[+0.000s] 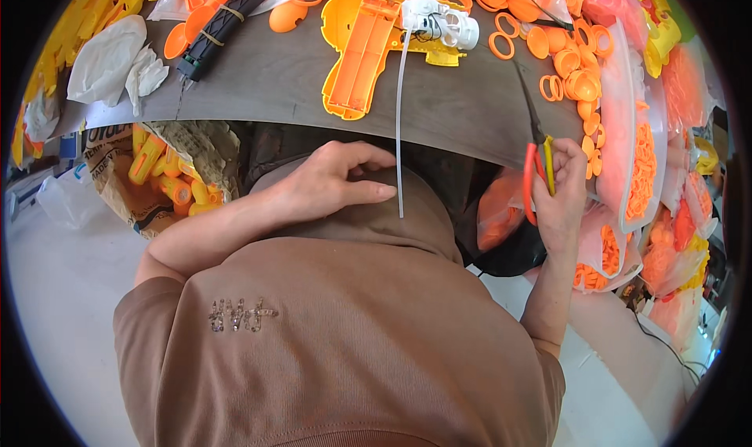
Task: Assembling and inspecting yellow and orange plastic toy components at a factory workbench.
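Note:
On the table ahead of me lies an orange and yellow plastic toy gun shell [356,71], its hollow inside facing up. A white mechanism [442,25] with dark wires sits at its upper right. From that part a thin translucent tube [401,126] hangs over the table's near edge. My left hand [345,177] is beside the tube's lower end, thumb and fingers apart, the thumb tip close to it. My right hand [565,184] grips scissors [536,133] with red and yellow handles, dark blades pointing away over the table edge.
Orange rings and cups [576,71] crowd the table's right side. A black cylindrical tool [223,32] and crumpled white plastic [106,59] lie on the left. A sack of yellow-orange parts [160,173] stands below left; bags of orange pieces [642,165] line the right.

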Available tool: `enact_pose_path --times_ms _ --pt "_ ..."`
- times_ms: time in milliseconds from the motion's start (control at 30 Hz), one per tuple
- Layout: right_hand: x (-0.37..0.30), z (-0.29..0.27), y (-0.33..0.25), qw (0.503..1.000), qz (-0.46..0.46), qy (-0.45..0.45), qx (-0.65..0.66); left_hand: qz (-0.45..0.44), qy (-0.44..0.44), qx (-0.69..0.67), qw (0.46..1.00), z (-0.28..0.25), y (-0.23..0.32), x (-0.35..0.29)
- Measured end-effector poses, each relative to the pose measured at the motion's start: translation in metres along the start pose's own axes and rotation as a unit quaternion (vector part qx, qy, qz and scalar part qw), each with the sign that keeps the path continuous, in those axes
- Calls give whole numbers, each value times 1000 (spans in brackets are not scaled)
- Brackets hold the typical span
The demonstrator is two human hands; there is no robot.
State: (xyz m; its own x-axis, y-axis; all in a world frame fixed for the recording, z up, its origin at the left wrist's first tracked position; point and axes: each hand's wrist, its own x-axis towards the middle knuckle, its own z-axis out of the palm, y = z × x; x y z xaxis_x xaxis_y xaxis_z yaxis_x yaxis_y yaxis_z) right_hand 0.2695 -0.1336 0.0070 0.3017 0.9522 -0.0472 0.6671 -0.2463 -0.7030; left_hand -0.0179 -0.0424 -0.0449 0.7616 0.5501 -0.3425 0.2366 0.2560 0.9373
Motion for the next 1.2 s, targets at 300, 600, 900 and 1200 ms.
enact_pose_path --times_ms 300,600,900,1200 --pt "-50 19 -4 925 77 -285 240 -70 -52 -136 987 13 -4 22" --pt "-49 55 3 911 23 -340 232 5 -51 -104 993 14 -13 22" --pt "-50 59 0 919 28 -323 224 -10 -47 -96 994 16 -14 21" --pt "-49 61 -3 927 27 -309 212 -16 -53 -103 993 12 -12 21"
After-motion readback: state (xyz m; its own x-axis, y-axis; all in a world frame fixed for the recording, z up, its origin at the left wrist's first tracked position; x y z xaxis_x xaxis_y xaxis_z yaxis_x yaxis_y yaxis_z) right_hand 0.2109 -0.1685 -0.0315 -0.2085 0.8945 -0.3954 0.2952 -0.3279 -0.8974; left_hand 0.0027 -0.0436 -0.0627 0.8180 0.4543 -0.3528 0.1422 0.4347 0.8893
